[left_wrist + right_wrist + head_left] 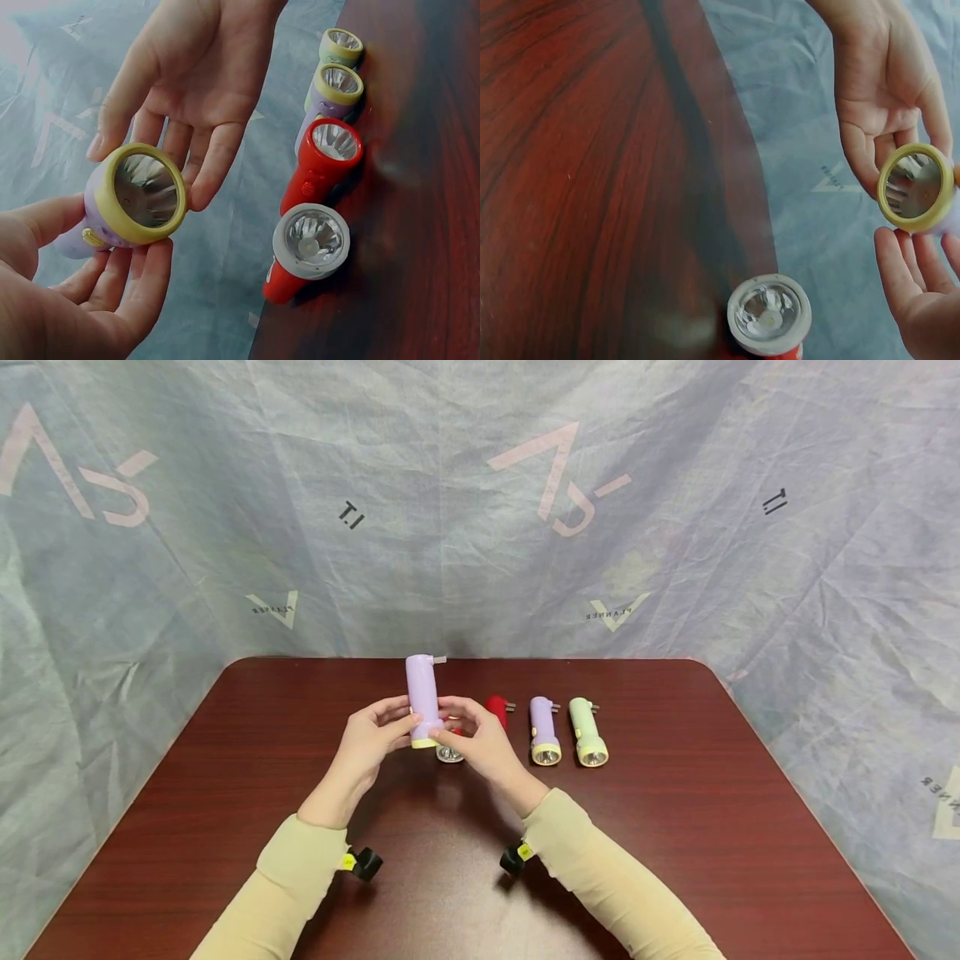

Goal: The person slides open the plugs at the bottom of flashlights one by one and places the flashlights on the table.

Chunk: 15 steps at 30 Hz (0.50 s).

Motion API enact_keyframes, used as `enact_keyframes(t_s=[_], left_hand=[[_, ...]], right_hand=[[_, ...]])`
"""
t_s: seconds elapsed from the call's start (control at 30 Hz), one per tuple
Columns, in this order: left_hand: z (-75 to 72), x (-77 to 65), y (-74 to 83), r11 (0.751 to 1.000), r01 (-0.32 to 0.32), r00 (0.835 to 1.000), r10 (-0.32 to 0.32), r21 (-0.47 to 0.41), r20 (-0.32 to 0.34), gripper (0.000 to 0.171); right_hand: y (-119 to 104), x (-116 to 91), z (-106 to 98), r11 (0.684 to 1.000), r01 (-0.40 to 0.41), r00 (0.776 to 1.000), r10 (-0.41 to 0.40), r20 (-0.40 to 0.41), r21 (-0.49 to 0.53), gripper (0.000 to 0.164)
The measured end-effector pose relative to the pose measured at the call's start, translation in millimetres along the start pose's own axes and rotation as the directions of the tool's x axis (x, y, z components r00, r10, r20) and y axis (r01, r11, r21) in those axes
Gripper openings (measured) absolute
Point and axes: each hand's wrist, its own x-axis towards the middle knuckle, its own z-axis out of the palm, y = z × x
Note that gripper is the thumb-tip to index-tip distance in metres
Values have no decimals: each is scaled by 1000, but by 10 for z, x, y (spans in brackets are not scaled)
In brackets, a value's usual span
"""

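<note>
Above the table a lilac flashlight (422, 689) with a yellow rim is held upright between both hands, lens end down and plug prongs at the top. My left hand (365, 742) grips it with thumb and fingers from the left. From the other side, my right hand (486, 745) holds it near the lens end with thumb and fingertips. The left wrist view shows its yellow button (94, 238) and lens (146, 190). Behind the right hand, a red flashlight with a whitish rim (450, 754) is partly hidden, as is an all-red flashlight (497, 708).
Right of the hands lie a second lilac flashlight (543, 720) and a pale green flashlight (583, 718), lenses toward me. They rest in a row on the dark red wooden table (675, 827). A grey printed cloth (450, 527) hangs around the table's back and sides.
</note>
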Motion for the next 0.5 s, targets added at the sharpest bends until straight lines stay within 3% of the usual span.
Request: enact_keyframes(t_s=[0.37,0.5], left_hand=[[-131,33,-30,999,46,998,-46,-19,-37,48],[-188,56,-29,999,49,999,-49,-3,-23,51]], right_hand=[[7,75,165,994,-93,994,96,-43,54,44],[141,202,208,984,-134,989,141,-48,119,44]])
